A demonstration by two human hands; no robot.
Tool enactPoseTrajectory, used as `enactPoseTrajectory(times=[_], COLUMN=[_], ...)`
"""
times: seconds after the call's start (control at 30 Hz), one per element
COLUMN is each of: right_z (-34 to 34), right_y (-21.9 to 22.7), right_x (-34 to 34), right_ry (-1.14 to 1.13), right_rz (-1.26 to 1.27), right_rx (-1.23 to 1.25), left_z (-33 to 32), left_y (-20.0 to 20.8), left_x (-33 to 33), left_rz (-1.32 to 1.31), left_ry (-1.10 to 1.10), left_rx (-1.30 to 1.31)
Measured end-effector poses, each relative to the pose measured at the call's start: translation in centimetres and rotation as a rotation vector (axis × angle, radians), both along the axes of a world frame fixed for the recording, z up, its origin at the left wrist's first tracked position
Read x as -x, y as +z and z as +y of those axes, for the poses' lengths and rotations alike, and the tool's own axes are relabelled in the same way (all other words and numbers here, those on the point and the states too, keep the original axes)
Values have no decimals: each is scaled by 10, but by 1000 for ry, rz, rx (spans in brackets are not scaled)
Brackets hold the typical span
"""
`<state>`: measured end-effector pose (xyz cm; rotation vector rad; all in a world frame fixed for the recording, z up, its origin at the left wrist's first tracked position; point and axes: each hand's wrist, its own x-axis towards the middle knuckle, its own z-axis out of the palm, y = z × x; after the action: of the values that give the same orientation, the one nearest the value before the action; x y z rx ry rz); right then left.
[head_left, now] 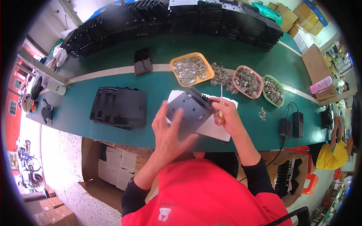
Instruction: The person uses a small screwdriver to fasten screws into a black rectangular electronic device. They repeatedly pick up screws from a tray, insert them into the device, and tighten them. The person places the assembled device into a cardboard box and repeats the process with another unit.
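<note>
- My left hand (167, 133): fingers spread wide over the black panel (193, 110); can't tell if it's bearing any weight.
- My right hand (227, 113): closed around a slim tool (221, 91), fingertips at the panel's right edge.
- Panel sits tilted between both hands, above the white sheet (217, 130) on the tabletop (160, 81).
- Slip risk: with my left so open, a loose right grip could drop the panel.
- Scratch risk: tool shares that hand; a twist could drag it across the plastic.
- Spill risk: panel's far end is near the orange tray (173, 71); a bump could tip out metal bits.
- Loose metal pile (225, 81) lies beyond the tool; a forward swing could scatter it.
</note>
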<state>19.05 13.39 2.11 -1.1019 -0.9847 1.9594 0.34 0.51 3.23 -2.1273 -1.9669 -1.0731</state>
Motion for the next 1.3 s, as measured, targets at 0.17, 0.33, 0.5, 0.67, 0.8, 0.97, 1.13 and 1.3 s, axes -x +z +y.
enactPoseTrajectory(times=[0.17,0.33,0.5,0.67,0.8,0.97,1.13,1.3], right_z=[7,10,16,15,9,9,9,10], right_y=[-7,-9,-13,-32,-38,-37,-34,-31], right_x=[3,3,6,12,16,17,12,12], right_ry=[33,31,72,44,192,266,351,273], right_rz=[50,95,170,200,-55,-145,-214,-215], right_rx=[-108,-139,-113,-147,-411,-509,-474,-577], left_z=[-4,13,29,90,195,359,470,474], left_y=[-5,-14,6,49,83,101,83,78], left_x=[11,37,64,83,121,152,165,132], left_rz=[-778,-1149,-1354,-1285,-1436,-1473,-1394,-1046], left_ry=[131,211,28,159,-154,-24,27,288], left_rx=[175,229,667,447,190,-54,-165,-119])
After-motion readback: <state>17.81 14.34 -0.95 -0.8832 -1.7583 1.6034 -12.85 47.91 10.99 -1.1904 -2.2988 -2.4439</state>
